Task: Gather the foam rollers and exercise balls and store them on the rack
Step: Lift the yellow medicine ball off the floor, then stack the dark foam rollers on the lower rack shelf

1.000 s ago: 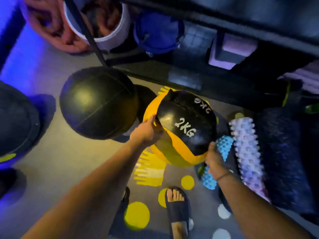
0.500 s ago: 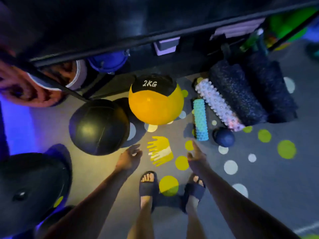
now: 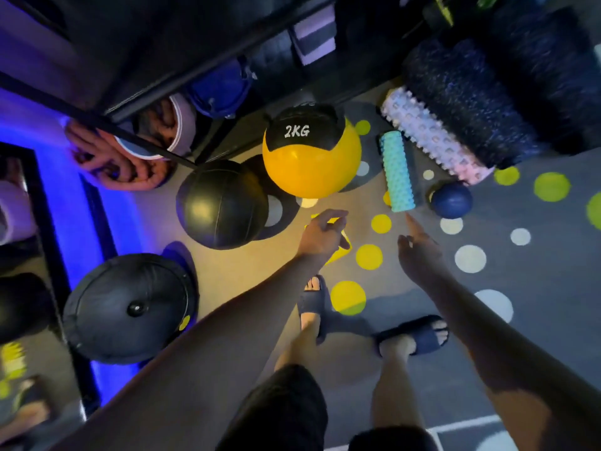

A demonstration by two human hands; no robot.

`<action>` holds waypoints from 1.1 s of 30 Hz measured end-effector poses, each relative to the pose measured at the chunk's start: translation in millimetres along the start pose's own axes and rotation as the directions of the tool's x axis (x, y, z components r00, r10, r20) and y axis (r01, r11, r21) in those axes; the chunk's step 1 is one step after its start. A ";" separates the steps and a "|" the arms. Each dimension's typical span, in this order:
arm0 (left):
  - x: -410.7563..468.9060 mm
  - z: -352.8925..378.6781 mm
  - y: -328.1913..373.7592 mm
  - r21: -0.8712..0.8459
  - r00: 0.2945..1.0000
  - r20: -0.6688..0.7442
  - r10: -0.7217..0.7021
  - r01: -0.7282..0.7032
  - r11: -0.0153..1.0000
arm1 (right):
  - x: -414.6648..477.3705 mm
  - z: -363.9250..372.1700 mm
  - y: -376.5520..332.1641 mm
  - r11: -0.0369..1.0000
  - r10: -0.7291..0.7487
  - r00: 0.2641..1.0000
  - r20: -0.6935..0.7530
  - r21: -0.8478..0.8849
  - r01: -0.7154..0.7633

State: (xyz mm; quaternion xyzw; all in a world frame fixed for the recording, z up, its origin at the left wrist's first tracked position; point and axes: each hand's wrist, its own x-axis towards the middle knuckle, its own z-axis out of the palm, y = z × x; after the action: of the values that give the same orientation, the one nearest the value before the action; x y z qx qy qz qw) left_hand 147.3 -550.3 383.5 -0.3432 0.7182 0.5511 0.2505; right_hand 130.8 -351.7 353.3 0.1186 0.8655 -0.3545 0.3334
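My left hand (image 3: 322,234) and right hand (image 3: 419,252) hover empty, fingers loosely spread, above the dotted floor (image 3: 536,320). Just beyond lie the black ball (image 3: 221,205), yellow 2KG ball (image 3: 312,167) and teal foam roller (image 3: 396,172), below the rack (image 3: 208,65).

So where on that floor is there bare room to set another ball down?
Free: the dotted floor right of the small blue ball; the strip between the black ball and the black disc. Crowded: by the rack, where the yellow ball, teal roller, white knobbed roller and dark speckled rollers lie close.
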 end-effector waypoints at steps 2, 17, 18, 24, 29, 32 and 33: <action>-8.5 28.9 13.0 -0.010 1.000 -0.021 0.002 -0.002 1.000 | -12.3 -20.5 12.7 0.998 -0.003 1.000 -0.013 0.060 0.004; -46.9 404.8 133.6 0.011 0.965 0.244 0.098 -0.104 0.995 | -64.5 -270.4 274.2 0.903 0.364 0.903 -0.228 0.323 -0.283; -43.4 417.4 132.8 0.007 0.967 0.245 0.070 -0.074 0.997 | -63.4 -271.6 283.3 0.889 0.384 0.896 -0.224 0.352 -0.293; -17.4 477.0 172.4 0.110 0.944 0.324 0.054 -0.094 0.990 | -54.1 -331.3 307.7 0.726 0.558 0.750 -0.354 0.646 -0.235; -39.8 538.8 309.6 0.221 0.859 0.458 0.230 -0.361 0.906 | -47.2 -476.6 310.3 0.537 0.676 0.628 -0.386 0.841 -0.061; -77.7 591.0 389.4 0.219 0.799 0.542 0.260 -0.434 0.874 | -65.4 -566.6 312.7 0.461 0.709 0.580 -0.400 0.886 0.048; -90.4 615.4 408.5 0.216 0.780 0.569 0.261 -0.447 0.868 | -72.8 -591.7 320.0 0.415 0.724 0.563 -0.399 0.903 0.107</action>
State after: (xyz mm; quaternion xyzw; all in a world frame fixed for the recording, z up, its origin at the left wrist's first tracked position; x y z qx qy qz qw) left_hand -120.5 126.4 539.0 0.0115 0.7585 0.5286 0.3811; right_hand 35.0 291.0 541.8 0.5831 0.5697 -0.5701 -0.1017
